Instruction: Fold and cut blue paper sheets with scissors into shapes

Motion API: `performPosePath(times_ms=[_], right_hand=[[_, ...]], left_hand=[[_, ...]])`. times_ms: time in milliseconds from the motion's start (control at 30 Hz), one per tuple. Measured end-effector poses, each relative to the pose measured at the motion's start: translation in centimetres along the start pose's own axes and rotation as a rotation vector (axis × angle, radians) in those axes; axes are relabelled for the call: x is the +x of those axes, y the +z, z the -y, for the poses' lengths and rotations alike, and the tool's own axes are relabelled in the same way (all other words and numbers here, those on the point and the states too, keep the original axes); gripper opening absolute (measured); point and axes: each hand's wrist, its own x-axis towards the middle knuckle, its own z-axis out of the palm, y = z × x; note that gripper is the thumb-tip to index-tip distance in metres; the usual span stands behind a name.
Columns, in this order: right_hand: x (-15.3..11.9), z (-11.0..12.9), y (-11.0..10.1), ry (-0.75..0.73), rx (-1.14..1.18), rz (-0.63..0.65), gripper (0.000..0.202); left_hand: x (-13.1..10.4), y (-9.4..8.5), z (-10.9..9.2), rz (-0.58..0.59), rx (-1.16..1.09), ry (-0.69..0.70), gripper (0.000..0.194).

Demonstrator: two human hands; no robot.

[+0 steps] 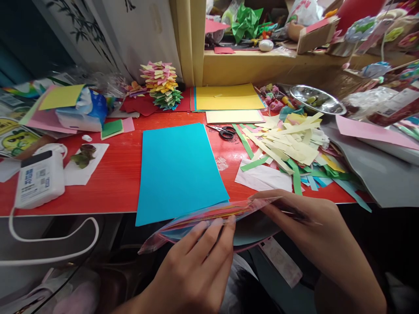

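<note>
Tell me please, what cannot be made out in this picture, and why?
In the head view:
Right hand: some fingertips, hidden by the hand itself or plastic packet.
Plastic packet: exact sheet count; edges lie too close.
Blue sheet: part of near edge, covered by plastic packet.
White device: small label text, blurred.
Cartoon picture: cut off by left edge.

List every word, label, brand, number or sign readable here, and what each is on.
None reads clearly.
White device, left: print and code squares, too blurred.
White plastic bag, top shelf: red print, too small.
White label, far right: fine marks, too small.
</note>
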Motion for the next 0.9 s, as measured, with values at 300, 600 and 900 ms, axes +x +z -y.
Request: performPosePath(times_ms=[300,600,900], right_hand=[[0.0,0.0,0.0,0.015,0.000,-0.012,0.017],[0.5,-0.1,-0.1,0.057,0.142,0.017,0.014],[0.3,-0.7,-1.3,0.026,0.679,0.302,0.052]], left_hand=[[0.2,0.2,0.2,-0.005,-0.049,-0.022,0.018],[-0.2,0.3,0.3,0.005,-0.059,-0.006,0.024],[0.8,-1.2,1.2,-0.135,-0.004,-0.088,0.025]])
